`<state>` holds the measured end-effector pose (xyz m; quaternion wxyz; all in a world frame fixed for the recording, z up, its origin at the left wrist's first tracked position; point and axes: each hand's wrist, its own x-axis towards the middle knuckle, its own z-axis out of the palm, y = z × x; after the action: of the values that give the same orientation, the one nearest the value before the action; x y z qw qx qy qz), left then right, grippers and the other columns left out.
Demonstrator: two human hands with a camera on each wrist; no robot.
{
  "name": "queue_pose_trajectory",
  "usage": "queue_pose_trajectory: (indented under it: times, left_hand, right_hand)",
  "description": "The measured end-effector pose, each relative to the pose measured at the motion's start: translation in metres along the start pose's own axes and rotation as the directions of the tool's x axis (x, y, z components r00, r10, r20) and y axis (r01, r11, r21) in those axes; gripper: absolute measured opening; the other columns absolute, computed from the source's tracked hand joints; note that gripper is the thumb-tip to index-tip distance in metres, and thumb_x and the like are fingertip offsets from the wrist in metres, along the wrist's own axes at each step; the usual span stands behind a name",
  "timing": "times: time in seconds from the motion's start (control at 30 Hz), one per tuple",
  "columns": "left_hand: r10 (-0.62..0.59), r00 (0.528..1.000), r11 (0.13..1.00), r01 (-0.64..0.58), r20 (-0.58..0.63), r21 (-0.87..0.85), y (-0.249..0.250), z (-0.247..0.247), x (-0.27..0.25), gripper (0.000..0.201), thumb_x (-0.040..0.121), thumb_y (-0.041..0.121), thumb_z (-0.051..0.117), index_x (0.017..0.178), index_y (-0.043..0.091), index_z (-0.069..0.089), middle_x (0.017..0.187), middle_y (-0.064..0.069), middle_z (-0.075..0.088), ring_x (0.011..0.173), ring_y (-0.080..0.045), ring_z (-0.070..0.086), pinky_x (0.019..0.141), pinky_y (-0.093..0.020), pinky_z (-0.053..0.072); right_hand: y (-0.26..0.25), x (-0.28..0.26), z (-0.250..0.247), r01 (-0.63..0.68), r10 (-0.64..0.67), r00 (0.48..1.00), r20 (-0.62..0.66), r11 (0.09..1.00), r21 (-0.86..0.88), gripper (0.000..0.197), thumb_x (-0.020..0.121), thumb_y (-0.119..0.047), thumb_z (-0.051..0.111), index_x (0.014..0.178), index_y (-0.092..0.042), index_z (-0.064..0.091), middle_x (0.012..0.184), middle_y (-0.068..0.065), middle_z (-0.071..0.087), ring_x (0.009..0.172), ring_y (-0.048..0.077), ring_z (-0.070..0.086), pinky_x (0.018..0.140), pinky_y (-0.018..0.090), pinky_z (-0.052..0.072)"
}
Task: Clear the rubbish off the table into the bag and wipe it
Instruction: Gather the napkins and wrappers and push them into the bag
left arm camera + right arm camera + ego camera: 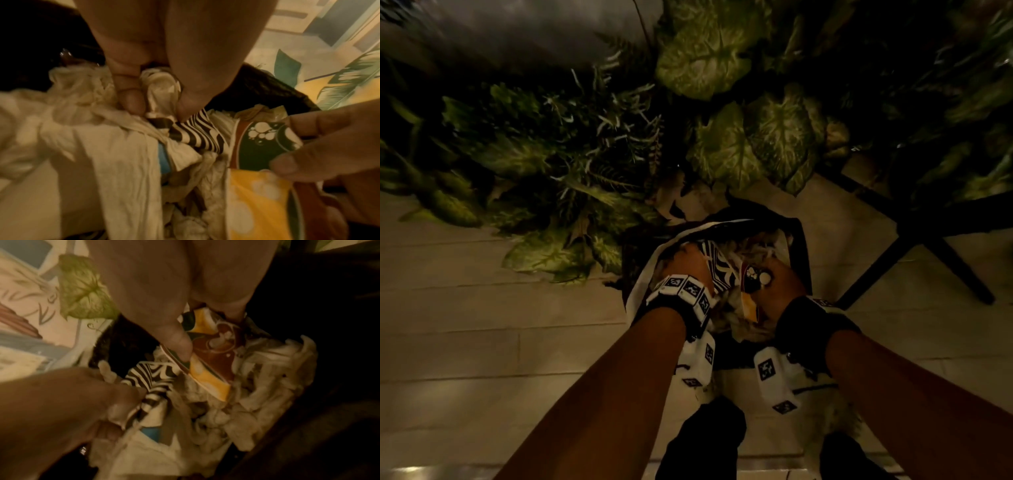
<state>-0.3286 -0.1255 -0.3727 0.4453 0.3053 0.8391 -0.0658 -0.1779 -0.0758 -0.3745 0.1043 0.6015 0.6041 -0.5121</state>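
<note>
Stuffing stage: left hand [690,263] pinches crumpled napkin [162,91], right hand [784,277] grips printed wrapper [265,146] inside bag [640,277]; wiping judged outstanding; surface unseen.

broad variegated green leaves [722,54], pale plank floor [465,342], black crossed furniture legs [914,236]

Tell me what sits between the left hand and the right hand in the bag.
Between the left hand and right hand lies a zebra-striped wrapper amid crumpled tissue, clearest in the left wrist view. The right hand pinches a yellow, green and brown packet.
</note>
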Motion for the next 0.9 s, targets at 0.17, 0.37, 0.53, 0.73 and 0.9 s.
queue_pose_trajectory:
  times: [0.17,0.37,0.53,0.73,0.9]
  left_hand:
    - [-0.039,0.999,0.998,0.038,-0.017,-0.059,0.001,0.01,0.01,0.058,0.094,0.033,0.042,0.145,0.013,0.022,0.15,-0.013,0.03,0.137,-0.033,0.032,0.111,-0.049,0.028]
    - [-0.045,0.998,0.998,0.043,0.038,0.053,0.005,0.022,0.009,0.077,0.092,0.049,0.045,0.151,0.023,0.003,0.158,-0.012,0.004,0.143,-0.037,0.012,0.113,-0.054,0.022]
    - [0.07,0.996,0.997,-0.072,-0.058,-0.018,0.002,0.014,0.004,0.066,0.093,0.048,0.04,0.149,0.019,0.02,0.155,-0.009,0.02,0.141,-0.031,0.023,0.114,-0.048,0.025]
    - [0.049,0.999,0.991,-0.051,-0.02,-0.12,0.004,-0.012,-0.033,0.066,0.087,0.04,0.055,0.141,0.011,0.029,0.143,-0.014,0.039,0.129,-0.035,0.041,0.108,-0.045,0.036]
    - [0.082,0.992,0.983,-0.097,-0.098,-0.155,0.004,-0.033,-0.069,0.065,0.083,0.038,0.059,0.138,0.015,0.032,0.137,-0.011,0.047,0.121,-0.033,0.05,0.099,-0.041,0.045]
  right_hand:
    - [0.004,0.008,0.007,0.055,-0.053,0.998,0.024,0.996,-0.064,0.038,0.087,-0.015,0.06,0.124,-0.01,0.054,0.125,0.012,0.057,0.115,0.029,0.053,0.084,0.023,0.036]
    - [0.011,0.022,0.016,0.025,-0.011,0.997,0.071,0.982,-0.187,0.041,0.089,-0.018,0.055,0.129,-0.012,0.048,0.133,0.013,0.048,0.12,0.032,0.049,0.098,0.035,0.04]
    - [0.01,0.018,0.017,-0.01,0.033,0.996,0.081,0.964,-0.267,0.053,0.084,-0.025,0.063,0.132,-0.018,0.042,0.137,0.014,0.042,0.124,0.034,0.045,0.103,0.04,0.041]
    - [-0.003,-0.019,0.001,0.097,-0.086,0.993,0.08,0.985,-0.143,0.072,0.079,-0.024,0.069,0.14,-0.016,0.033,0.143,0.011,0.039,0.13,0.03,0.041,0.108,0.038,0.036]
    - [-0.021,-0.055,-0.021,0.129,-0.129,0.991,0.026,0.991,-0.017,0.054,0.081,-0.015,0.066,0.131,-0.017,0.044,0.13,0.009,0.054,0.118,0.028,0.053,0.097,0.029,0.043]
